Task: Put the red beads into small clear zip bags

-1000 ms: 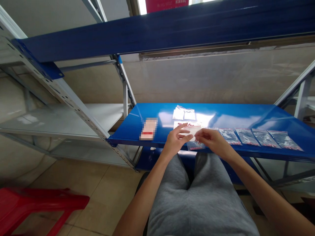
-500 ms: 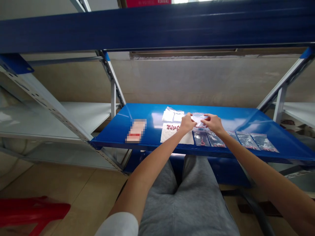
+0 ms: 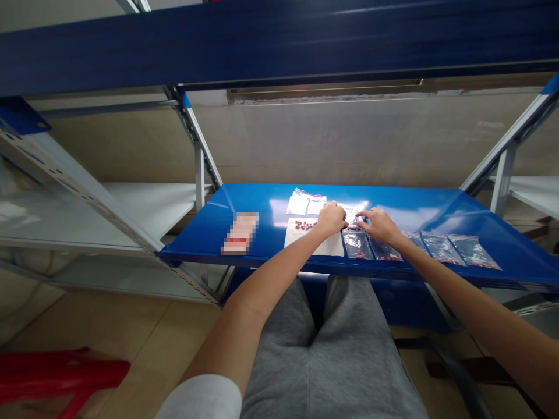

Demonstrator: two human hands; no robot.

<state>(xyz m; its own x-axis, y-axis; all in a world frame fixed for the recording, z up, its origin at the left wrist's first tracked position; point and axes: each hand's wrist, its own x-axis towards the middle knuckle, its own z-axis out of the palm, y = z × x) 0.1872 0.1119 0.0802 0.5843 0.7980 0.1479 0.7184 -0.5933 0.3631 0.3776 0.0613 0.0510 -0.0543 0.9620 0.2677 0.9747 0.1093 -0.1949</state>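
Between my hands is a small clear zip bag, shiny with glare; red pieces show at its lower end. My left hand has its fingers closed at the bag's left edge. At its right edge, my right hand is pinched on the plastic. Below my left hand lies a white cloth or paper sheet with small red beads or pieces along its upper part, some hidden by the hand. Similar filled zip bags, such as one by the sheet and one at the far right, lie in a row.
A stack of whitish zip bags sits behind the sheet. To the left on the blue shelf is a blurred-out pinkish item. A blue beam crosses overhead. A red stool stands on the floor at lower left.
The bag between my hands has come down flatter and looks shorter. My right hand has lowered slightly and shifted right; the left has moved a little. The view has tilted slightly.
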